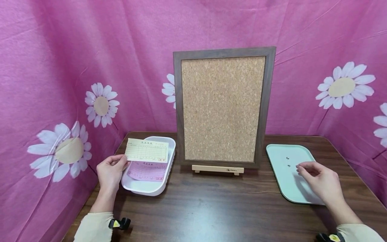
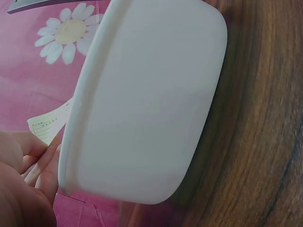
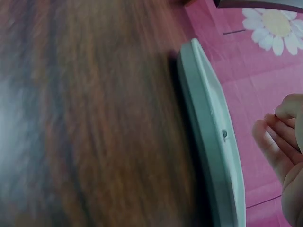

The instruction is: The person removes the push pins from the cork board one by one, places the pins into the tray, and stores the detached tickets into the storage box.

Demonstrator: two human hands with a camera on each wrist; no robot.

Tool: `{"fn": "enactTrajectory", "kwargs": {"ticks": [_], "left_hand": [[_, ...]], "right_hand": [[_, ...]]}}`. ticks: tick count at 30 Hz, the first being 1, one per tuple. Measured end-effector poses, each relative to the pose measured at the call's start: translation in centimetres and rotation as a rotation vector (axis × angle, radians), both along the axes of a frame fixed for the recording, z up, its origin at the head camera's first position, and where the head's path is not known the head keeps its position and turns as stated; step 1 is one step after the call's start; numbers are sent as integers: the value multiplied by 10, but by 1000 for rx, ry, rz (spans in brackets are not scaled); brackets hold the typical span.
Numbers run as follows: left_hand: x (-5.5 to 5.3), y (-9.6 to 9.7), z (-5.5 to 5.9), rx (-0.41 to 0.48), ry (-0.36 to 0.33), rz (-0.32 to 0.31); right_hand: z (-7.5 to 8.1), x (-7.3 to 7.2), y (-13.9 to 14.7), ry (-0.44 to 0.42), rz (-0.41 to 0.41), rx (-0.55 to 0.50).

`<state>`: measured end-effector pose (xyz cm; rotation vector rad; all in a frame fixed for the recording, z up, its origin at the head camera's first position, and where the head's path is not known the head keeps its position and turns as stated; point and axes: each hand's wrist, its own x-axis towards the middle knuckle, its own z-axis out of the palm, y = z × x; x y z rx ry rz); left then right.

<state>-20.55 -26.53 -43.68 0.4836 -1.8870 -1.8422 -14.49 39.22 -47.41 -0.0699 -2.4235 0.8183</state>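
Observation:
Between thumb and fingers, my left hand (image 1: 111, 172) pinches the left edge of a pale yellow printed slip (image 1: 147, 150), held over a white plastic basket (image 1: 171, 149). A pink printed slip (image 1: 148, 173) lies in that basket, partly covered by the yellow one. Only a corner of the yellow slip (image 2: 43, 128) shows in the left wrist view, behind the basket wall. Over a mint green tray (image 1: 279, 173), my right hand (image 1: 323, 181) pinches a tiny pin, mostly hidden by the fingertips. Two small pins (image 1: 288, 158) lie on the tray.
A cork board (image 1: 222, 111) in a dark wooden frame leans on a small wooden stand (image 1: 217, 169) at the back middle of the brown table (image 1: 211, 208). Pink cloth (image 1: 136, 40) with white daisies hangs behind and at both sides.

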Motion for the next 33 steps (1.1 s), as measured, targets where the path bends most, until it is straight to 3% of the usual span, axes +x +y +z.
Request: {"fn": "enactTrajectory", "kwargs": {"ticks": [7,15,33], "left_hand": [[-2,0,-1,-187,-62,-7],[-2,-1,-1,-357,-83,17],[1,-2,1,-619,-115,22]], "right_hand": [[-5,5,6,-73,-37,38],[-9,5,10,-97,-30,51],[-20,3,15,-99,-17,89]]}}
